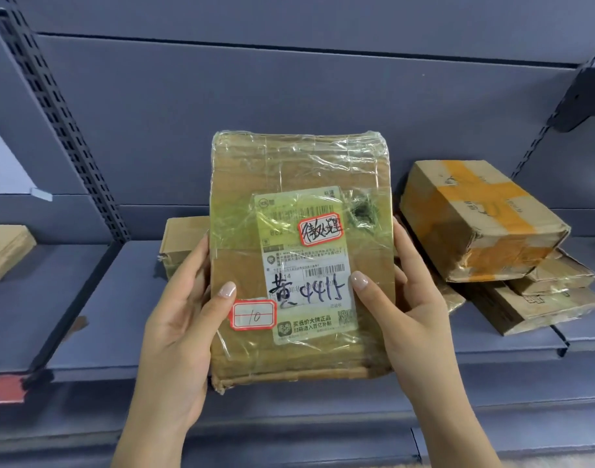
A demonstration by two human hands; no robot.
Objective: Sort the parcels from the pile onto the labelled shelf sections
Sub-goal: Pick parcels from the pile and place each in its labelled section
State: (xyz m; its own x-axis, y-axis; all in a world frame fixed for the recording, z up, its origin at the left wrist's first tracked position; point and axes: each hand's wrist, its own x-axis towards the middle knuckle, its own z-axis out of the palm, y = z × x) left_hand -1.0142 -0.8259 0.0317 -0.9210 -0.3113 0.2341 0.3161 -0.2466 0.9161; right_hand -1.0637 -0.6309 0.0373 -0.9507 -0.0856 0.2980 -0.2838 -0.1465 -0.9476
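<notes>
Left hand [184, 319] and right hand [407, 298] gripping taped parcel [299, 197] by its sides, thumbs on label [306, 265]; fingers curled behind; stacked boxes [485, 224] beyond right fingers

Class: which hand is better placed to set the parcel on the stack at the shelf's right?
Probably the right hand: it grips the parcel edge nearest the stack; the left hand holds the far edge.

Bare shelf [97, 298] lies open at 9 o'clock of the parcel [299, 251]. A box [183, 239] sits just behind its left edge; a stack [485, 228] of boxes blocks 3 o'clock. Open air above.
</notes>
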